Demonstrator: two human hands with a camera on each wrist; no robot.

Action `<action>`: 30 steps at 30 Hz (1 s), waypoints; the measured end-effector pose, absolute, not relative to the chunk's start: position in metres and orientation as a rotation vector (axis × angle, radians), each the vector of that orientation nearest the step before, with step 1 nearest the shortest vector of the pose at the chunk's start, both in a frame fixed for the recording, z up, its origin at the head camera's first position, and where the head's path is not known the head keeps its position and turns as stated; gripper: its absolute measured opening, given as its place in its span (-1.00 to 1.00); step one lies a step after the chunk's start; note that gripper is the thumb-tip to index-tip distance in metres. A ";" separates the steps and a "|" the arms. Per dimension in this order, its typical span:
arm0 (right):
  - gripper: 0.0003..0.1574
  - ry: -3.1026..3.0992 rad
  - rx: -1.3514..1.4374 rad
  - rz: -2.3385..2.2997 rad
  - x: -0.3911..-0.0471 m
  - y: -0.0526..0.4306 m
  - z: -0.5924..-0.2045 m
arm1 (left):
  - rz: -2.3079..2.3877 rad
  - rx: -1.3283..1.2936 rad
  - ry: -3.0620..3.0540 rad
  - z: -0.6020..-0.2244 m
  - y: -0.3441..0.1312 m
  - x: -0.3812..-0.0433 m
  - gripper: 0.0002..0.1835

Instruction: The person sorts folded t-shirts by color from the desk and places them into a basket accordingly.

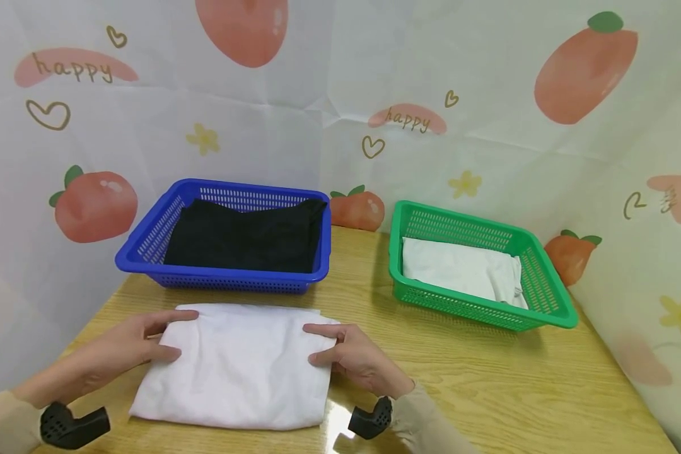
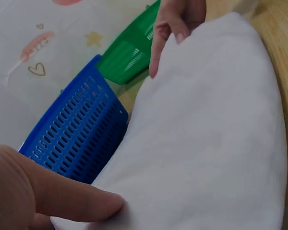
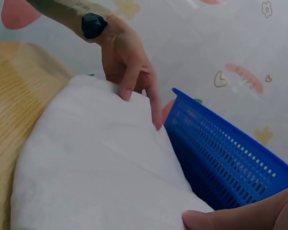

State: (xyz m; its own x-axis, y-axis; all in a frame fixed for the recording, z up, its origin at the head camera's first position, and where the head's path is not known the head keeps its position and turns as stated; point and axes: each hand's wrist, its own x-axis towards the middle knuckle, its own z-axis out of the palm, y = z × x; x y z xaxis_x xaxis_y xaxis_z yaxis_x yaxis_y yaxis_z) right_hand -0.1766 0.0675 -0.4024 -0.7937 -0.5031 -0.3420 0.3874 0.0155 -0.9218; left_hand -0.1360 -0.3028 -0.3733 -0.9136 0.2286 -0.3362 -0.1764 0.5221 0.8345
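Note:
A folded white cloth [image 1: 241, 372] lies on the table in front of the blue basket, its surface lightly wrinkled. At its left side my left hand [image 1: 126, 340] grips the edge, thumb on top and index finger near the far corner; the other fingers are hidden. My right hand [image 1: 360, 359] grips the right side likewise, its thumb on the upper face. In the left wrist view, the left thumb [image 2: 77, 196] presses on the white cloth. The right thumb [image 3: 240, 213] does the same in the right wrist view.
Behind the cloth stands a blue basket [image 1: 232, 272] with folded black fabric [image 1: 238, 236] in it. A green basket [image 1: 459, 302] at the back right holds folded white fabric [image 1: 454, 268]. The wooden table [image 1: 488, 391] meets a printed wall covering [image 1: 295, 139] at the back.

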 end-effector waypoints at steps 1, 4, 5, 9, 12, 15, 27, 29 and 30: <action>-0.33 1.674 -0.123 -1.850 -0.176 0.069 -0.402 | 1.368 0.035 2.363 -0.373 -0.301 -0.136 -0.24; -0.33 1.669 -0.135 -1.863 -0.176 0.077 -0.400 | 1.384 0.048 2.373 -0.373 -0.294 -0.135 -0.24; -0.34 1.675 -0.140 -1.859 -0.176 0.081 -0.400 | 1.393 0.058 2.375 -0.373 -0.291 -0.134 -0.23; -0.34 1.672 -0.156 -1.862 -0.173 0.094 -0.399 | 1.452 0.106 2.370 -0.376 -0.281 -0.126 -0.22; -0.32 1.639 -0.153 -1.888 -0.171 0.101 -0.400 | 1.545 0.136 2.331 -0.377 -0.274 -0.124 -0.21; -0.30 1.615 -0.137 -1.913 -0.169 0.108 -0.401 | 1.655 0.171 2.257 -0.376 -0.266 -0.124 -0.20; -0.30 1.676 -0.116 -1.913 -0.161 0.142 -0.393 | 1.793 0.209 2.142 -0.375 -0.234 -0.123 -0.21; -0.29 1.676 -0.121 -1.921 -0.159 0.147 -0.393 | 1.802 0.208 2.152 -0.375 -0.228 -0.123 -0.23; -0.27 1.673 -0.126 -1.926 -0.158 0.150 -0.392 | 1.804 0.207 2.155 -0.374 -0.225 -0.123 -0.23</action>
State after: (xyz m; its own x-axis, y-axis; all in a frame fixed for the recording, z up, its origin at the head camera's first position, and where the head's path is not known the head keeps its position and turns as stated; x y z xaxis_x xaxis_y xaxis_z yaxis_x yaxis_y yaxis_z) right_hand -0.1582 0.1503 -0.3920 -0.8278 -0.4774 -0.2947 0.3585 -0.0461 -0.9324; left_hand -0.1229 -0.2250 -0.3740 -0.9376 0.3130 -0.1515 -0.0940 0.1913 0.9770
